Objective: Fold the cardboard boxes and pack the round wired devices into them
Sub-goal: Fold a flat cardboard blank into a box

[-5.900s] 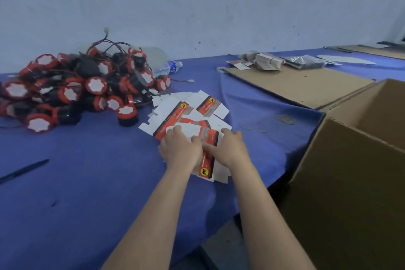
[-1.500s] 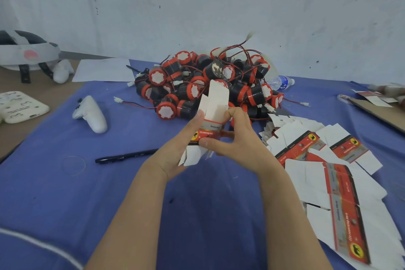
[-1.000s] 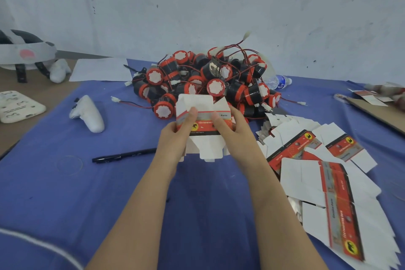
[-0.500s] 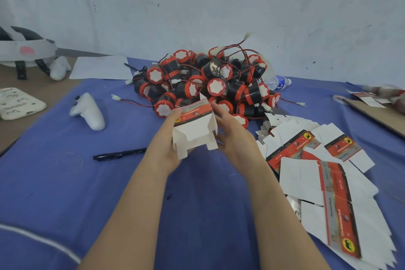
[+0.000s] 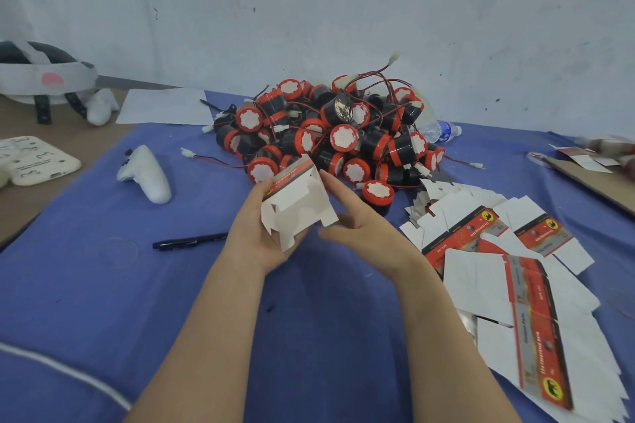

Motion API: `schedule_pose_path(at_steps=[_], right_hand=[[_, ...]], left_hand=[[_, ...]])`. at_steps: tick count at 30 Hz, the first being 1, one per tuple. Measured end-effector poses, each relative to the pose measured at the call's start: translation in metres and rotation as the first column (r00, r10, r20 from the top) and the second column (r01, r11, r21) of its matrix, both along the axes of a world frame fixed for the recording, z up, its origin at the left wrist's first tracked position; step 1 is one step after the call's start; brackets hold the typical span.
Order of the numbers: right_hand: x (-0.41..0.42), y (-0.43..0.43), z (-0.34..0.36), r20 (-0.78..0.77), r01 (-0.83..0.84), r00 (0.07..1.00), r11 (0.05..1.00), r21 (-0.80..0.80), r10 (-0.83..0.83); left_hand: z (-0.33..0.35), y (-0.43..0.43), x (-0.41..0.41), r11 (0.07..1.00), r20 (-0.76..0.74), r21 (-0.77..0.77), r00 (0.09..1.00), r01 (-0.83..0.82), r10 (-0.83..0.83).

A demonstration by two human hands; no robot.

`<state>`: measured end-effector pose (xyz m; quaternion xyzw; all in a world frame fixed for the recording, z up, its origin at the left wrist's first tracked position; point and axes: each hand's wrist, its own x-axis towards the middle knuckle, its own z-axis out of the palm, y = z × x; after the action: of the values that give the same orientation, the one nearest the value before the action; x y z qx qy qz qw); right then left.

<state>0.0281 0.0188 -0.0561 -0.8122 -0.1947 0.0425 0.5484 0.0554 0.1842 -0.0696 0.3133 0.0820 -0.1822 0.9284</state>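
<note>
**Box [image 5: 295, 206] in the left hand [image 5: 256, 249], pile straight ahead**

Our left hand grips the half-folded box from below, open flaps toward us. Our right hand [image 5: 360, 220] is open beside it, fingers straight — touching its right wall or just off, we cannot tell. The round wired devices [image 5: 330, 137] are heaped on the counter [image 5: 103, 302] just beyond both hands. One loose device [image 5: 378, 194] lies nearest the right hand, so we judge that hand makes the reach.
</note>
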Motion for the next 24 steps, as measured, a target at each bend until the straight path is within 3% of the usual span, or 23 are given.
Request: schedule_pose_path(at_steps=[6,13,20,24], right_hand=[[0.005,0.004,-0.005,0.144,0.182,0.974,0.982,-0.043,-0.175],[0.007,-0.002,-0.008,0.177,0.099,0.981,0.984,-0.145,-0.073],[0.006,0.002,-0.007,0.176,0.038,0.984,0.990,-0.138,-0.013],[0.007,0.001,-0.009,0.140,0.147,0.980,0.989,-0.026,-0.142]], left_hand=[[0.000,-0.001,0.001,0.996,-0.010,0.064,0.998,0.065,-0.065],[0.001,0.004,0.001,0.953,0.026,0.263,0.986,0.153,-0.165],[0.004,0.004,0.001,0.974,0.044,0.224,0.999,0.022,-0.033],[0.011,-0.003,0.003,0.969,0.222,0.203,0.970,-0.142,0.095]])
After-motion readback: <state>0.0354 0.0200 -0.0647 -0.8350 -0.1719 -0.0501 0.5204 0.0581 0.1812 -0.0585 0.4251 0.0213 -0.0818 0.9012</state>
